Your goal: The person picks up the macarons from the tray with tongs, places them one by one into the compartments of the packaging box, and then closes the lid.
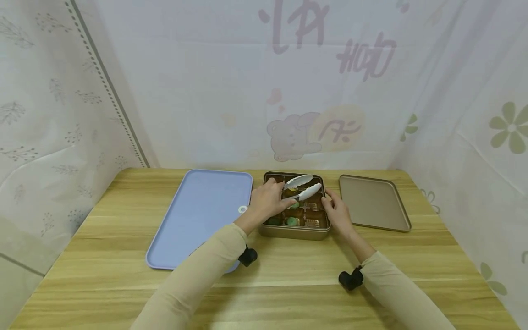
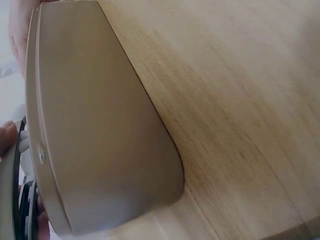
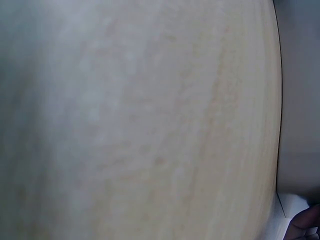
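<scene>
Although a blue tray (image 1: 202,215) and a shallow bronze tray (image 1: 374,202) flank the compartmented tin (image 1: 294,233), the left hand (image 1: 264,201) pinches tongs (image 1: 310,191), parted above it, obscuring some compartments; the right hand (image 1: 338,216) touches its right edge, finger curl indeterminable.

Tray (image 1: 202,206) is lying toward the tabletop's (image 1: 288,284) left edge, far end sitting near the back edge. Box (image 1: 294,234) is sitting right of it, around the middle of the back edge, with a few pieces (image 1: 292,221) lying in its compartments and tongs (image 1: 308,192) hovering over it. Second tray's (image 1: 373,201) resting right of the box, toward the back right corner.
</scene>
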Action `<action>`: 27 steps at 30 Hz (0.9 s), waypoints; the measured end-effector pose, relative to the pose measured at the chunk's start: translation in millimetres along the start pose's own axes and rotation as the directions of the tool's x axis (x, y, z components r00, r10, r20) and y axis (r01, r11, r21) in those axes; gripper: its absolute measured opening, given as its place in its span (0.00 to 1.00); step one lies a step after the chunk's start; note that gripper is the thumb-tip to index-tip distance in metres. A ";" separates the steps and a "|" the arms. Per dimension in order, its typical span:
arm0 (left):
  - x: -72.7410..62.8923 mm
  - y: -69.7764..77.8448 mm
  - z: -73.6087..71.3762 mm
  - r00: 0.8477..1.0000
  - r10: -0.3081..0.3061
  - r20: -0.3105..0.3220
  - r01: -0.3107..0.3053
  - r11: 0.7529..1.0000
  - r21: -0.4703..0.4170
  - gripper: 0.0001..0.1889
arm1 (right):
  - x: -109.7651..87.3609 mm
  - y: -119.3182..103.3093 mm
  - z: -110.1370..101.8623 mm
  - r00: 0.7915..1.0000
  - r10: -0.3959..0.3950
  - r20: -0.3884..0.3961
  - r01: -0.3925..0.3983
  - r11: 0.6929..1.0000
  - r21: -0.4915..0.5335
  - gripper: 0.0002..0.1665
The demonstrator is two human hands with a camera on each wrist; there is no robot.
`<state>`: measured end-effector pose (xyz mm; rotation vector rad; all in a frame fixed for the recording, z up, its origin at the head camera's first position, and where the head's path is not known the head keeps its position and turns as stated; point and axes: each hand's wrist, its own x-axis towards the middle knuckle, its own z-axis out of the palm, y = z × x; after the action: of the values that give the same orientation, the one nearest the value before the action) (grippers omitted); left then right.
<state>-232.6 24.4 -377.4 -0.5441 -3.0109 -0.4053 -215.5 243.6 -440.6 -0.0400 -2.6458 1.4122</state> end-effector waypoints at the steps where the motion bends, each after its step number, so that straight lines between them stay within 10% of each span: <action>1: -1.1 -1.2 -0.2 1.000 0.000 -0.004 0.000 1.000 -0.023 0.34 | 0.1 0.2 0.1 1.000 -0.004 0.001 0.004 1.000 0.000 0.25; 13: -30.9 -42.6 -18.6 0.996 -0.080 -0.023 0.064 0.910 -0.410 0.35 | -1.5 2.1 -2.4 0.999 0.010 0.048 -0.010 1.000 0.013 0.28; 19: -60.5 -92.3 -31.8 0.982 -0.170 -0.082 0.104 0.851 -0.515 0.34 | -1.8 2.2 -1.7 0.999 0.004 0.048 -0.005 1.000 0.019 0.27; 27: -113.0 -178.6 -49.3 0.928 -0.331 -0.171 0.217 0.853 -0.474 0.35 | -3.2 -1.0 -2.7 0.999 0.001 0.044 -0.001 1.000 0.011 0.28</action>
<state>-189.1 -188.0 -385.1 -0.0540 -2.7461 -1.1164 -211.9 245.0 -438.6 -0.0089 -2.6734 1.4442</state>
